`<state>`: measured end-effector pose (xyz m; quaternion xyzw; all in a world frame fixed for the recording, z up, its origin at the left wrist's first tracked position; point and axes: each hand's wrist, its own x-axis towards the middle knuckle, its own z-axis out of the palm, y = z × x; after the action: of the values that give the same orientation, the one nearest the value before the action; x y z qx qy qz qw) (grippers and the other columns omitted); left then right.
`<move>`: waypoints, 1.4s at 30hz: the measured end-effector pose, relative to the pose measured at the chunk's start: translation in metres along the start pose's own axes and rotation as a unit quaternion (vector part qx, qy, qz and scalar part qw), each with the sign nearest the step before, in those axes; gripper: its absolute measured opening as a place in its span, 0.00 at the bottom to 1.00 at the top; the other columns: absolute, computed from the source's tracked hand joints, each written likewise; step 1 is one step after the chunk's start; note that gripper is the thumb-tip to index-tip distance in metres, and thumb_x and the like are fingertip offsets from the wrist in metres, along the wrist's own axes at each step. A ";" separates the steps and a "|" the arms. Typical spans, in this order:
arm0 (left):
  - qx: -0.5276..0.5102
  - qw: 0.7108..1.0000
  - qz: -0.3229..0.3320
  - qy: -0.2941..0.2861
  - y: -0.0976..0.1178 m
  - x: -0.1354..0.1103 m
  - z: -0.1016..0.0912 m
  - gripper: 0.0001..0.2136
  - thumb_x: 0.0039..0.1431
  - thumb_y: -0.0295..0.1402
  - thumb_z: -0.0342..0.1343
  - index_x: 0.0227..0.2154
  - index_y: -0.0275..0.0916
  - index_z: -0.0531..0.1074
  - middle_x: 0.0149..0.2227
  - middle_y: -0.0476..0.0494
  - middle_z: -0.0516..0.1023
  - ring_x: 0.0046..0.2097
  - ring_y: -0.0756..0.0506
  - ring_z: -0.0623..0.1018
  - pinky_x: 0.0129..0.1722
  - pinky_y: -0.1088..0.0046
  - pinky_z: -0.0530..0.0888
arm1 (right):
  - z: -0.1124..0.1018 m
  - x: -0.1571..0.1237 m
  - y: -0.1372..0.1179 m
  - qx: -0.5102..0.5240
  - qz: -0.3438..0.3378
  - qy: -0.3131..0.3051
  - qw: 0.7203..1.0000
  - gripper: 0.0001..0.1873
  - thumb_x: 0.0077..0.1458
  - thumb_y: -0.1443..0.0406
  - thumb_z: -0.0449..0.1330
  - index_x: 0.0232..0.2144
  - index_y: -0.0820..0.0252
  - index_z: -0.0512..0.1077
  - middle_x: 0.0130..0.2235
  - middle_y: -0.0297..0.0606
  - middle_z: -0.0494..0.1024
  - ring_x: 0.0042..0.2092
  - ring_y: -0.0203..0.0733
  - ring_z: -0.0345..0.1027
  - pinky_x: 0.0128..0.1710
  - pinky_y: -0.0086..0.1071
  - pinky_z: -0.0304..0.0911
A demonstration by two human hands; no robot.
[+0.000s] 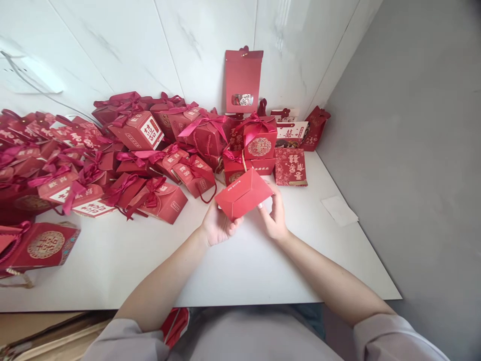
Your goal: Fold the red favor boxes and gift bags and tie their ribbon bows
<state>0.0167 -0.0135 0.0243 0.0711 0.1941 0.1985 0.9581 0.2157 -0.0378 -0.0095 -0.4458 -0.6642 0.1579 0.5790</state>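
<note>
Head view: our left hand cups, right hand pinches a box.
Clutter: gift boxes crowd table behind.
Cut off: leftmost gift boxes.

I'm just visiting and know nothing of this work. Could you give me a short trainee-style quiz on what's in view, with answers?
1. Which hands hold the red box?
A) Only the left
B) Only the right
C) Both

2. True or false: in the picture, the white paper lies to the right of the held box.

3. Fill in the blank: many of the piled boxes are tied with ____.

Key:
1. C: the left hand and the right hand.
2. True.
3. Ribbons.
</note>
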 end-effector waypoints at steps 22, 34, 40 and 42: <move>0.154 0.972 -0.064 -0.167 -0.016 0.013 -0.021 0.29 0.63 0.59 0.42 0.47 0.37 0.70 0.28 0.40 0.77 0.14 0.50 0.67 0.10 0.78 0.62 | 0.004 0.000 -0.001 0.141 0.079 -0.001 0.987 0.46 0.61 0.50 0.58 0.71 0.49 0.37 0.70 0.46 0.51 0.71 0.53 0.46 0.66 0.53 0.56; 0.347 0.893 0.255 0.128 0.026 0.003 -0.017 0.25 0.58 0.50 0.59 0.52 0.39 0.74 0.45 0.37 0.81 0.46 0.35 0.80 0.48 0.58 0.75 | -0.006 0.014 -0.011 0.178 0.152 0.173 0.957 0.25 0.59 0.59 0.64 0.55 0.53 0.61 0.40 0.36 0.77 0.41 0.39 0.74 0.36 0.31 0.70; 0.387 0.830 0.381 0.130 0.038 -0.010 -0.014 0.32 0.59 0.60 0.51 0.55 0.40 0.71 0.60 0.38 0.71 0.64 0.35 0.67 0.60 0.59 0.68 | -0.013 0.014 -0.017 0.118 0.081 0.150 0.978 0.22 0.56 0.60 0.66 0.50 0.55 0.64 0.42 0.40 0.78 0.43 0.42 0.75 0.38 0.33 0.73; 0.452 0.792 0.388 0.134 0.035 -0.009 -0.016 0.32 0.56 0.55 0.60 0.57 0.41 0.69 0.61 0.39 0.70 0.64 0.34 0.67 0.61 0.59 0.67 | -0.011 0.010 -0.018 0.142 0.053 0.113 0.982 0.25 0.54 0.60 0.68 0.51 0.53 0.64 0.46 0.42 0.76 0.48 0.44 0.74 0.36 0.33 0.75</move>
<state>-0.0099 0.0152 0.0201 0.5376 0.3445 0.4511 0.6236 0.2194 -0.0433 0.0127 -0.4090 -0.5405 0.2294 0.6985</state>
